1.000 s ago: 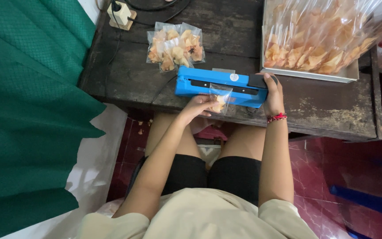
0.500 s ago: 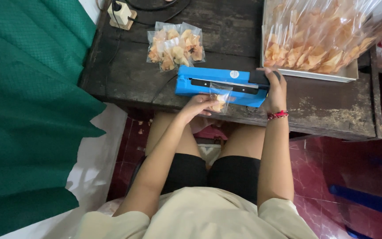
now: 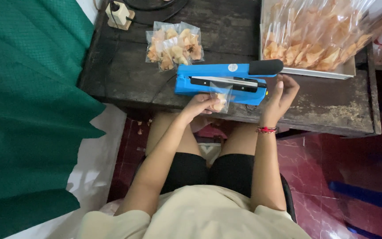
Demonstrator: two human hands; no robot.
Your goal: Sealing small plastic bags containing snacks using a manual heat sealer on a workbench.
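The lever arm of the blue heat sealer (image 3: 221,82) is up now; half a second ago it lay flat under my right hand, pressed down on the bag. My right hand (image 3: 280,93) has come off the black handle and hangs just under it, fingers loosely spread and holding nothing. I take that to mean the press on this bag is over and the seam should be made (I cannot see the seam itself from here).

My left hand (image 3: 198,105) has not shifted: it pinches the small clear bag (image 3: 220,96) by its lower part, fingers closed on it, with the bag's top edge lying on the sealing strip. The bag holds a few pale orange crackers.

Beyond the sealer, on the dark wooden table (image 3: 332,104), sits a little heap of filled bags (image 3: 174,45), the same crackers inside, touching one another. To my right a white tray (image 3: 319,72) carries a much bigger pile of clear bags with crackers; whether those are closed I cannot tell. A white plug block (image 3: 120,13) stands at the table's far left corner, and green cloth (image 3: 27,110) hangs on my left.
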